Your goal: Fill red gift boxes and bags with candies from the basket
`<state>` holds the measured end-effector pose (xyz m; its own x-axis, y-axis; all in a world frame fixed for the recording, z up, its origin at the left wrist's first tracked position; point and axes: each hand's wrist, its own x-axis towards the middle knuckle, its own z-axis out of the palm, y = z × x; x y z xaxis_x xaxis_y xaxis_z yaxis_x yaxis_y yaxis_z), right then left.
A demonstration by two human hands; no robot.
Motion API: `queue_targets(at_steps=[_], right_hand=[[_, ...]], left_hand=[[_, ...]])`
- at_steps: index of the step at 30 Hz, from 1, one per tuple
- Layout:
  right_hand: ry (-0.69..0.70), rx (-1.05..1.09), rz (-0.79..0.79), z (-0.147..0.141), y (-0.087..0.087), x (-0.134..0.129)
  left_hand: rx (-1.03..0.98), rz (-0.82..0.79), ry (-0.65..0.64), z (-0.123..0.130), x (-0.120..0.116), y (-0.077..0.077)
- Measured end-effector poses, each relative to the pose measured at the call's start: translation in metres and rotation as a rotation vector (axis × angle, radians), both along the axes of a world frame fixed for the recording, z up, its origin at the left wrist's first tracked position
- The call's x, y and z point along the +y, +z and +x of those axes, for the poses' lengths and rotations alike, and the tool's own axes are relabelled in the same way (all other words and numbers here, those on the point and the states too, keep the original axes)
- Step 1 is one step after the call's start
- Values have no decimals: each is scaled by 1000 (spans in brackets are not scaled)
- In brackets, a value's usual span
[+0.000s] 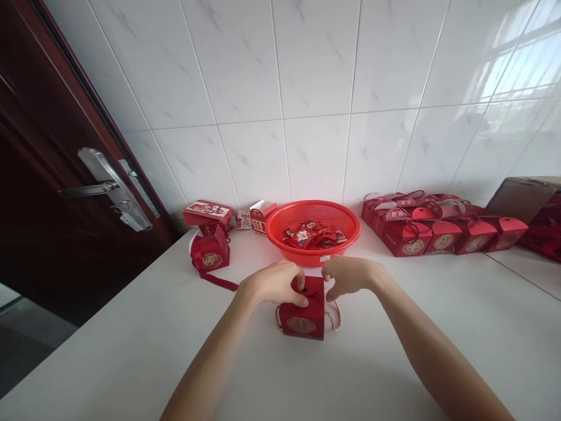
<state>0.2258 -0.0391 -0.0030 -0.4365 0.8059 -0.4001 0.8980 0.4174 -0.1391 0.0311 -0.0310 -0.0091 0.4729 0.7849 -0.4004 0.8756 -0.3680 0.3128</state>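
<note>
A small red gift box (302,325) with a gold round emblem stands upright on the white table in front of me. My left hand (280,283) pinches its top, with the thumb on the front flap and the index finger bent over the lid. Just off the box's upper right edge is my right hand (349,275), its fingers curled and the thumb apart from the index finger; I see nothing between them. A twisted beige cord (336,318) hangs in loops on both sides of the box. My other left fingers are partly hidden behind the lid.
A red plastic basket (313,207) holding red packets sits behind the box. Several finished-looking red boxes (440,237) stand in rows at the right. More boxes (213,251) and a dark red ribbon (219,282) lie at the left, near a door (52,146).
</note>
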Motion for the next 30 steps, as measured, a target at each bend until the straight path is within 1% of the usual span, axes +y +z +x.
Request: queue_targets(at_steps=[4,8,11,14,17,20,23,26,28,30], right_hand=[[-14,39,-28,1,-3,4],[10,103,-49,6,-12,8],[30,187,-65,14,-24,9],[49,310,-98,26,-40,7],[35,469,-114,35,-63,1],[19,707,-164,39,-89,-6],[-29,952,-233,39,-106,-11],[-92,1146,-296,40,-109,-15],[-145,1298,-369,41,-105,-17],[-201,1438,-394,44,-100,-19]], left_hand=[[4,4,-5,0,2,-2],[-18,-14,-39,-1,6,-5],[-31,-47,-39,-3,10,-8],[-26,-56,-41,-4,13,-10],[-29,-51,-33,-4,13,-11],[-38,-45,-38,-2,12,-11],[-57,-38,-54,0,11,-12],[-90,-50,-68,4,13,-16],[-112,-42,-73,7,14,-20],[-137,-16,-62,11,15,-25]])
